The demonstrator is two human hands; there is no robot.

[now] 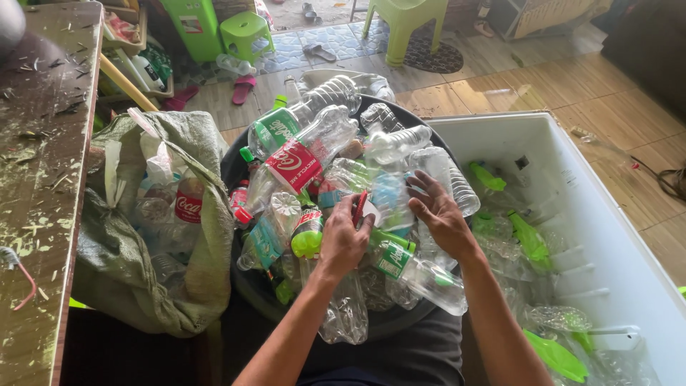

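Observation:
A round dark tub (246,286) in front of me is heaped with empty clear plastic bottles, some with red or green labels. My left hand (343,239) is closed around a small red-handled tool (359,207), held over the pile. My right hand (437,211) rests with fingers spread on a clear bottle (386,193) with a pale blue label at the middle of the heap. A clear bottle with a green label (418,271) lies just below both hands.
A large white box (607,236) on the right holds stripped clear and green bottles. A grey-green sack (153,236) with more bottles sits on the left beside a worn wooden bench (39,179). Green plastic stools (246,32) and sandals stand on the tiled floor beyond.

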